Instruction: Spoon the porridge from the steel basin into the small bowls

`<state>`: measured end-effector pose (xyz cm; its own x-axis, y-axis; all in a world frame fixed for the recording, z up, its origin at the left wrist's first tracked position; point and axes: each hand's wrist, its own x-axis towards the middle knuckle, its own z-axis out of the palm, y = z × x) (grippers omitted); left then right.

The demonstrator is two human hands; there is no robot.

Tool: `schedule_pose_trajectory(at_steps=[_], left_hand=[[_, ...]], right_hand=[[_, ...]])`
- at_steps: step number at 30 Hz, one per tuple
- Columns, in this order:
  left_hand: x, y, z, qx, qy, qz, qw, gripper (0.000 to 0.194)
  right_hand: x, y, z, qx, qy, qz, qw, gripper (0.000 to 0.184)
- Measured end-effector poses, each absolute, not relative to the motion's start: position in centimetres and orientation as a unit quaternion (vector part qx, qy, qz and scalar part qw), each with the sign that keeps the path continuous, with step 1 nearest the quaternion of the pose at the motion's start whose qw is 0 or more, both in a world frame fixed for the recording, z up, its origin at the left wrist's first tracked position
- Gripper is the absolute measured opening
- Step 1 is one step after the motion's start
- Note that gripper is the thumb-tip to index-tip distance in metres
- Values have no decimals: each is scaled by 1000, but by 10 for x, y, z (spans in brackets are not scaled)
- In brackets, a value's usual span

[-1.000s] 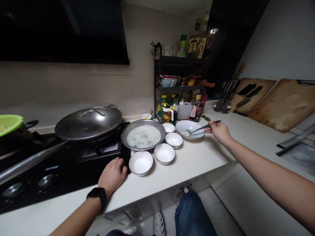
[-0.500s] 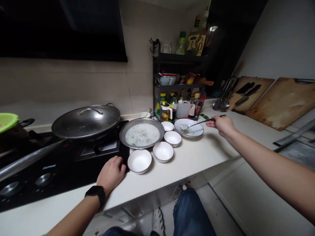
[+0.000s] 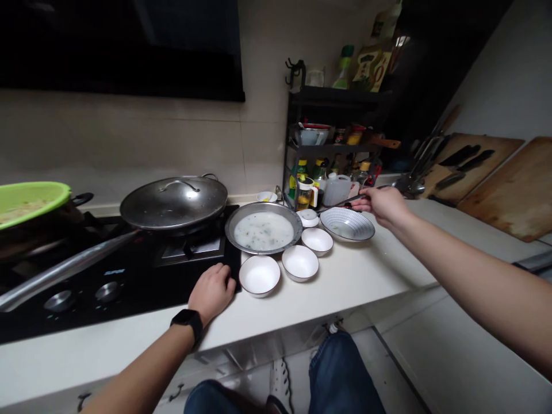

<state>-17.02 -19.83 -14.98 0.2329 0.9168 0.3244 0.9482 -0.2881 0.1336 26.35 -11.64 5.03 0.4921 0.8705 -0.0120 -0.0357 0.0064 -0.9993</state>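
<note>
A counter [image 3: 345, 276] is bearing a steel basin [image 3: 230, 236] of porridge [image 3: 263, 231], four white bowls [image 3: 300, 263] and one patterned bowl [image 3: 347, 224]. The right hand [image 3: 383, 207] is gripping a light, slim spoon [image 3: 354, 199] by its handle above the counter, while the empty left hand [image 3: 211, 293] is resting loosely curled at the edge of the cooktop [image 3: 129, 282].

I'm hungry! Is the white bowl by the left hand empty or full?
Empty: the white bowl shows only its clean white inside, while the metal dish beside it holds milky soup.
</note>
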Motion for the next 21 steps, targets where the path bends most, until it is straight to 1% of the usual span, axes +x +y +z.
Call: schedule_pose_trajectory(at_steps=[5,8,10,12,14,16,18,21], left_hand=[[-170,-198,-151,-784,-594,-171,48,17],[-170,-198,-151,-784,-594,-174,42,17],[-170,-198,-150,-784,-595,-175,40,18],[-170,-198,-150,-784,-595,-172,42,19],[-170,-198,-150,-783,-596,-170,45,18],[-170,-198,-150,-783,-597,-169,47,17],[-171,-198,-151,-784,-596,-169,47,17],[-172,-198,-151,-786,-593,-170,47,17]], right_hand=[[216,-107,23,-615,-387,371,578,14],[195,-113,8,-588,-507,325,539,9],[191,-125,3,-532,-650,256,479,6],[195,-139,6,-457,-777,180,394,7],[209,-151,13,-419,-836,112,338,12],[230,-158,20,-446,-826,42,341,16],[255,-158,24,-516,-776,-22,361,20],[293,-152,19,-601,-715,-52,354,20]])
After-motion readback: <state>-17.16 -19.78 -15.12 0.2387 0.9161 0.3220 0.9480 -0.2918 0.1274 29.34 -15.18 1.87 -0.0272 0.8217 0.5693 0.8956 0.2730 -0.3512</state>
